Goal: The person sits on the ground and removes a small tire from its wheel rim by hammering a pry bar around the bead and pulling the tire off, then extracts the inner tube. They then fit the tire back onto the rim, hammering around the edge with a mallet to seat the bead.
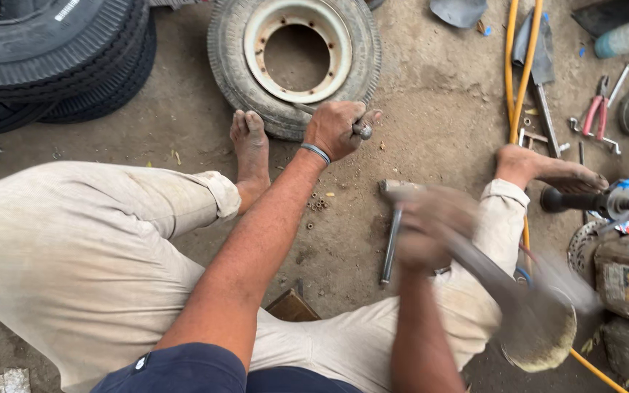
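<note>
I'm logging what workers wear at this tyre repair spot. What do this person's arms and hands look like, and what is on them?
Both arms are bare from above the elbow down: no gloves, no long sleeves. The left hand has a thin silvery-blue bangle at its wrist. The right hand is motion-blurred, so any ring or band there cannot be made out. A dark navy short sleeve covers the left upper arm.

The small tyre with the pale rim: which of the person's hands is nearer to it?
Left. The left hand grips a metal tool right at the small tyre; the blurred right hand holds a hammer farther away.
</note>
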